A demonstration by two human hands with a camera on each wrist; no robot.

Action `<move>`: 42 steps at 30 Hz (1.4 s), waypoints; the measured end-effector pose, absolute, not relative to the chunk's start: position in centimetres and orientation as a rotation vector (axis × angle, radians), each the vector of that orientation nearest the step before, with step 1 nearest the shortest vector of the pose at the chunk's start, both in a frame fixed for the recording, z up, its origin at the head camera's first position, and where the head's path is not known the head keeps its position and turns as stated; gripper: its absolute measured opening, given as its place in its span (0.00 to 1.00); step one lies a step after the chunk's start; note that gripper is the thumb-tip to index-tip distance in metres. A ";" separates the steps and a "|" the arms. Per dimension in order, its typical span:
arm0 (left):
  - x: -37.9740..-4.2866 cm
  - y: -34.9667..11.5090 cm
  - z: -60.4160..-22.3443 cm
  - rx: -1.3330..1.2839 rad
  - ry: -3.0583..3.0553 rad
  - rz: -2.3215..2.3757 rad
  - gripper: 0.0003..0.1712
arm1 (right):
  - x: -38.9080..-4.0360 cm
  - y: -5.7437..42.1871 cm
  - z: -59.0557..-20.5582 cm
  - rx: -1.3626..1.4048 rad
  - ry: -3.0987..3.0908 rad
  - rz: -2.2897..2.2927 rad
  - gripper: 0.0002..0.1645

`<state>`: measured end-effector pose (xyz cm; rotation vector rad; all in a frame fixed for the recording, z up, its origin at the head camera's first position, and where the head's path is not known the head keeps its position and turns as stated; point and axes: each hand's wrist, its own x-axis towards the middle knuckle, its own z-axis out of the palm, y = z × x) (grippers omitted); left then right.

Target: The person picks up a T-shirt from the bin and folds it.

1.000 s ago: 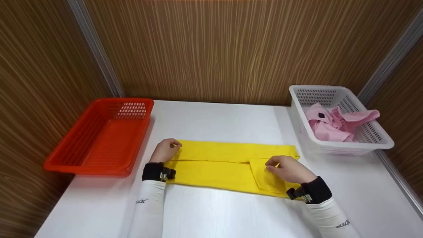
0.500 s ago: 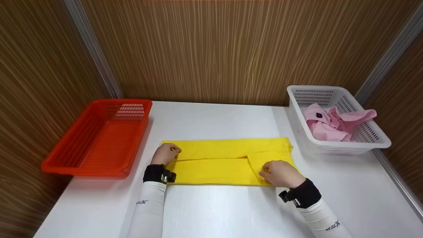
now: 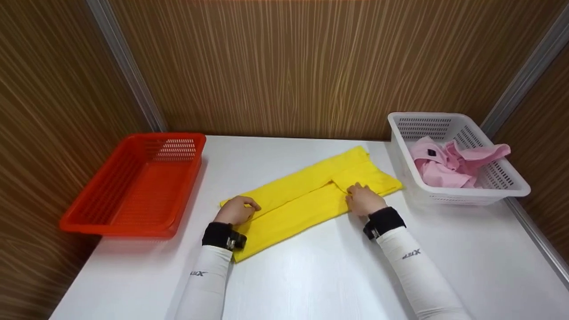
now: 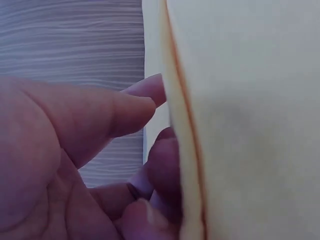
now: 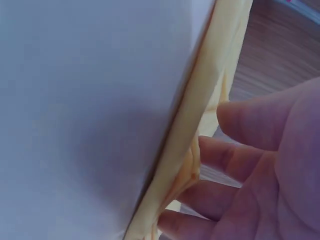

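Observation:
A yellow piece of cloth, folded into a long strip, lies slanted on the table with its right end farther back. A sleeve-like flap is turned over near that right end. My left hand rests on the cloth's left end; the left wrist view shows its thumb apart from the fingers, which touch the cloth's edge. On the near edge of the right part rests my right hand. Its loosely bent fingers press against the folded cloth layers in the right wrist view.
To the left stands a red plastic basket with nothing seen inside. A white basket at the back right contains a crumpled pink cloth. Wood-patterned panels border the white table at the back and sides.
The yellow cloth has turned from lying straight across to slanting, its right end pushed back and its left end drawn forward. My right hand has moved forward, my left slightly right.

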<state>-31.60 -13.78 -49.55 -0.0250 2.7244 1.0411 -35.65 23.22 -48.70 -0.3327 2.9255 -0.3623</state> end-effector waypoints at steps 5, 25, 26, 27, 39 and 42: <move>-30.6 -11.5 -48.8 0.026 2.615 1.016 0.11 | -38.2 23.4 -48.1 -0.250 2.924 -0.250 0.29; -25.7 -2.2 -48.3 0.876 2.846 0.352 0.25 | -42.7 20.7 -49.6 -0.263 2.835 -0.443 0.47; -25.6 -2.0 -48.4 0.888 2.847 0.343 0.25 | -42.7 20.7 -49.6 -0.261 2.825 -0.460 0.47; -25.6 -1.8 -48.5 0.890 2.847 0.335 0.24 | -42.7 20.8 -49.6 -0.258 2.814 -0.479 0.49; -25.6 -1.6 -49.1 0.923 2.878 0.413 0.14 | -38.7 22.3 -49.3 -0.382 2.809 -0.874 0.41; -25.5 -1.8 -49.1 0.937 2.900 0.432 0.12 | -35.7 22.1 -48.9 -0.491 2.826 -0.868 0.35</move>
